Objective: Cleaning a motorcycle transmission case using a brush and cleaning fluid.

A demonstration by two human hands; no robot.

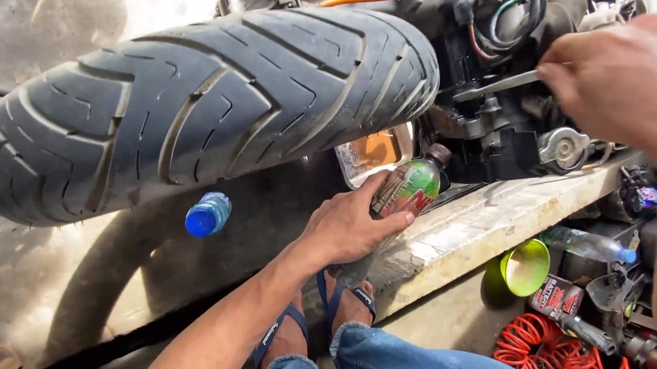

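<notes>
Your left hand (347, 226) clamps its fingers round a bottle (403, 194) under the tyre (197, 109); your right hand (625, 87) pinches a wrench (496, 85).

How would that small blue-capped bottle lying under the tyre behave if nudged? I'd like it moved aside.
The blue-capped bottle lies on its side on the concrete floor, so it would probably roll. It looks like thin clear plastic, so likely light and squashy. How full it is cannot be told.

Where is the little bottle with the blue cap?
In the head view, the small blue-capped bottle lies on the ground at centre-left, just under the big black tyre and to the left of the left hand.
</notes>
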